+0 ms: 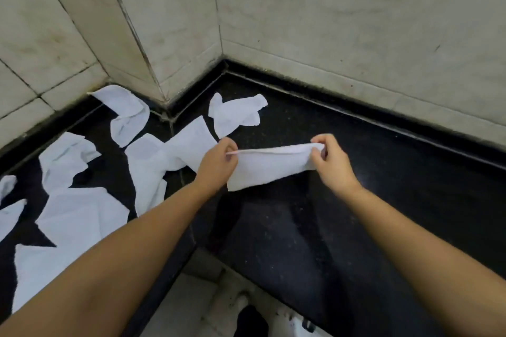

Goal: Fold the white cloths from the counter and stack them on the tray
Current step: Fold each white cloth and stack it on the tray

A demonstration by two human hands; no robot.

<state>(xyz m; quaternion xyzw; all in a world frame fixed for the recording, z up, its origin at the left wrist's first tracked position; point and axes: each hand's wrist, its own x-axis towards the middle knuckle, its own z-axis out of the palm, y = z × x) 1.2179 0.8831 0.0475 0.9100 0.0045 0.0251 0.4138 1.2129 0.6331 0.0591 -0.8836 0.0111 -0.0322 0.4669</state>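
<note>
Loose cloths [82, 216] lie left on the counter [356, 200], walls [328, 22] behind.

Seen from above, over a black speckled counter [342, 200] set into a corner of pale tiled walls [328, 22]. At centre, one white cloth [269, 165] held taut above the counter, doubled over, folded edge on top. Pinched at its left corner by the left hand [217, 161], at its right corner by the right hand [332, 163], both bare forearms reaching in from the near edge. Scattered to the left, several loose crumpled white cloths [82, 216] lying on the counter, one more [235, 115] farther back near the corner. Below the counter's near edge, pale floor [191, 304] and a white shoe [290, 323].
</note>
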